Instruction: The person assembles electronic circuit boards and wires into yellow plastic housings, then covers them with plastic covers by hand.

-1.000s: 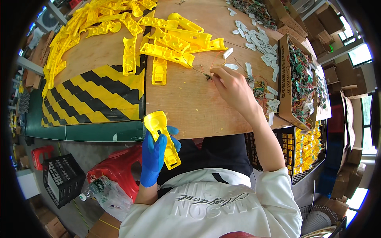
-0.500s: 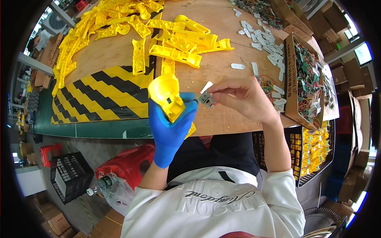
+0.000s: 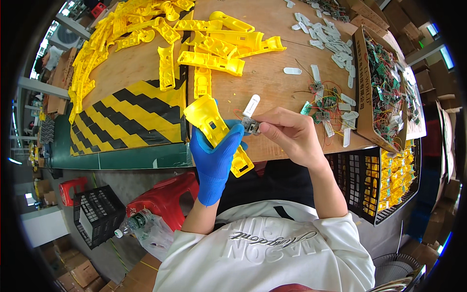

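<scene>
**Yellow shell and small circuit part brought together at the table edge**

Where the white-shirted person's forearms rise from the lower edge, the two hands meet just above the lap; a second ago they were apart, the right reaching out over the table and the left low with the shell, so the part has since been fetched and carried to the shell, which suggests fitting is now in hand. Left hand (image 3: 214, 158), blue-gloved, closed around the yellow plastic shell (image 3: 214, 127), held tilted, its lower end jutting below the glove; right hand (image 3: 287, 134), bare, fingertips pinching a small circuit part with a white strip (image 3: 250, 117), touching the shell's upper edge. Beside, on the wooden table (image 3: 272, 80): loose wired circuit parts (image 3: 323, 104) and white strips (image 3: 335, 44); a black-and-yellow striped mat (image 3: 131, 114). Right: a cardboard box of green boards (image 3: 384, 78); a black crate of yellow pieces (image 3: 389, 180). Farther: a heap of yellow shells (image 3: 214, 41). Lower left: red stool (image 3: 165, 194), plastic bottle (image 3: 138, 221).
</scene>
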`<action>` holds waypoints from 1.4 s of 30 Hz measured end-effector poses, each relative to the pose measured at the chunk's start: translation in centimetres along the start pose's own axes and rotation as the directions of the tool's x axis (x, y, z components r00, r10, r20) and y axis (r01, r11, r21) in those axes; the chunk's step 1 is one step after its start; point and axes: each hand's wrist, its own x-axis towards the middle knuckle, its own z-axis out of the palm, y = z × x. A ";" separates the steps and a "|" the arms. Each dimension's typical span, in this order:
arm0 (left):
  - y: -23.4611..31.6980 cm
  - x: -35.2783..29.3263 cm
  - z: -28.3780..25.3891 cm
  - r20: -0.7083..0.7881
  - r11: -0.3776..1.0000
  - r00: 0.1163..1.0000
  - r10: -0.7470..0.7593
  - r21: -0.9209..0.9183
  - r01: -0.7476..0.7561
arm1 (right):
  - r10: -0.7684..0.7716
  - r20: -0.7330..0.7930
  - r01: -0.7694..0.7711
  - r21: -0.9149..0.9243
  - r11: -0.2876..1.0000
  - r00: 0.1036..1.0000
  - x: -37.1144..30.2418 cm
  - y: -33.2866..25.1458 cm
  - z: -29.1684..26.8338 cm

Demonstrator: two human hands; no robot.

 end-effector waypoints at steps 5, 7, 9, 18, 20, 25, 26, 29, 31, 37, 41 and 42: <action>-0.6 0.1 0.1 0.021 1.000 1.000 -0.004 -0.026 0.004 | 0.037 0.023 -0.038 0.053 0.998 0.999 -0.1 0.9 -0.7; -0.6 0.1 0.2 0.022 1.000 1.000 -0.007 -0.009 0.007 | 0.020 0.054 -0.022 0.033 0.999 0.998 -0.1 1.0 -1.0; -0.7 0.0 0.3 0.023 1.000 1.000 -0.009 0.005 0.008 | 0.039 0.031 -0.040 0.047 0.998 0.999 -0.4 0.7 -0.8; -0.9 0.3 0.0 0.096 0.995 0.990 -0.100 0.010 0.099 | -0.538 0.326 0.576 -0.714 0.398 0.777 -0.7 -0.2 -1.5; -0.5 0.3 -0.2 0.181 0.989 0.973 -0.145 -0.001 0.147 | -0.604 0.325 0.585 -0.754 0.299 0.728 -0.5 0.0 -1.8; 1.0 -0.7 -2.3 0.321 0.993 0.943 -0.094 -0.033 0.110 | -0.583 0.044 0.438 -0.706 0.556 0.811 -1.0 0.5 -2.2; 0.5 -0.9 -3.2 0.238 0.989 0.961 -0.144 0.008 0.146 | -0.493 -0.105 0.321 -0.639 0.699 0.864 -1.1 0.3 -2.0; 2.1 -2.5 -3.2 0.105 0.979 0.994 -0.013 -0.203 0.034 | -0.382 -0.185 0.306 -0.339 0.889 0.905 -1.1 -0.1 -2.5; 2.1 -2.1 -3.6 0.060 0.978 0.998 -0.036 -0.201 0.048 | -0.216 -0.208 0.229 0.041 0.972 0.954 -1.3 -0.3 -2.7; 1.3 -0.9 -2.8 0.208 0.871 0.937 -0.280 -0.355 0.339 | -0.048 -0.103 0.077 0.300 0.951 0.993 -1.1 -1.6 -0.8; 0.6 -1.2 -2.7 0.197 0.955 0.952 -0.234 -0.137 0.263 | -0.010 -0.034 0.020 0.302 0.953 0.999 0.1 -1.5 1.3; 0.4 -1.2 -2.6 0.200 0.955 0.950 -0.237 -0.132 0.266 | 0.005 0.003 -0.006 0.296 0.955 1.000 0.3 -1.4 1.6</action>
